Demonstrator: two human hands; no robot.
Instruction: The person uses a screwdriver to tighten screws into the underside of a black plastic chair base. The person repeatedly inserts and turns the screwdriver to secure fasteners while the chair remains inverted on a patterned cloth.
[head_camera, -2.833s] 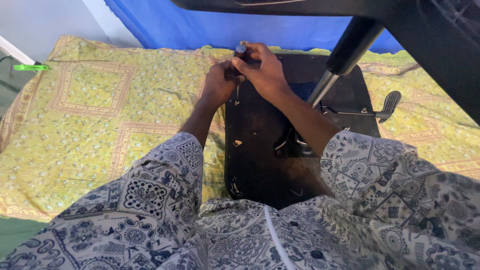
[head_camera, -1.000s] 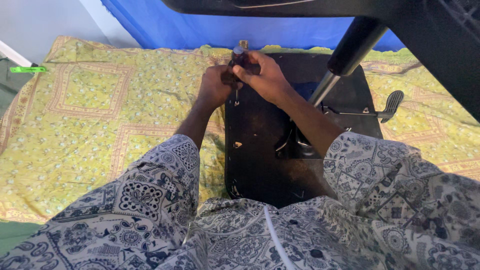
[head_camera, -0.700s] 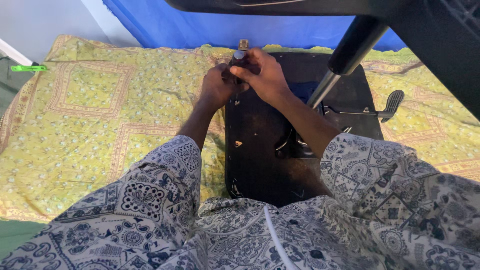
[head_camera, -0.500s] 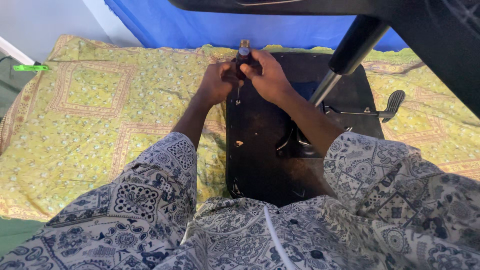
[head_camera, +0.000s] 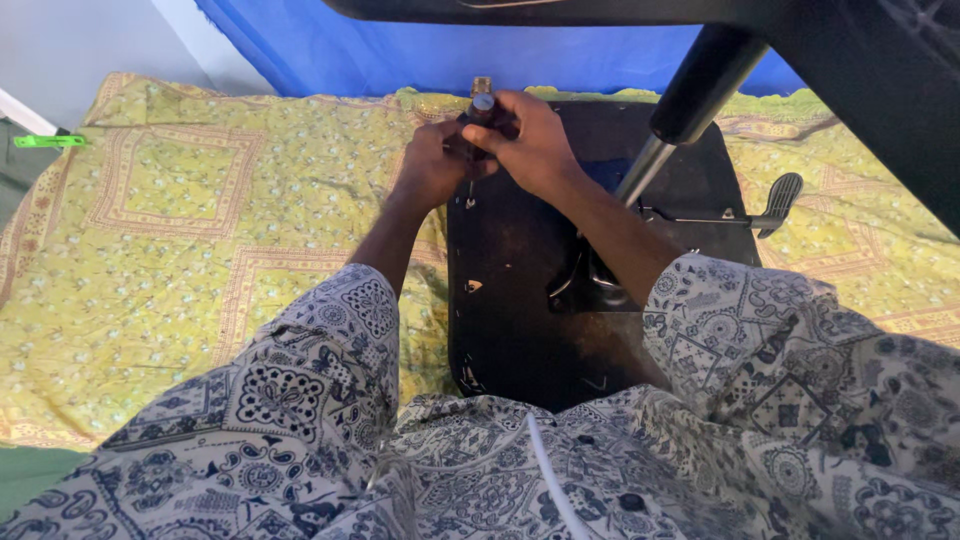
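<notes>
An upturned office chair seat (head_camera: 520, 330), black underside up, lies on a yellow patterned quilt (head_camera: 170, 250). Both my hands meet at its far left corner. My right hand (head_camera: 530, 140) is closed around a dark tool handle (head_camera: 482, 103) whose thin shaft points down into the seat. Just to the left of the tool, my left hand (head_camera: 432, 168) grips the seat's edge and the tool's lower part. The tool's tip is hidden between my fingers.
The chair's gas cylinder (head_camera: 690, 95) rises from the seat's mechanism to the black base at the top. A black adjustment lever (head_camera: 770, 205) sticks out to the right. A small green object (head_camera: 48, 141) lies at the far left. A blue cloth (head_camera: 400, 50) hangs behind.
My hands stay at the same corner; the tool handle has shifted slightly in my grip, rising a little above my fingers. The seat has not moved.
</notes>
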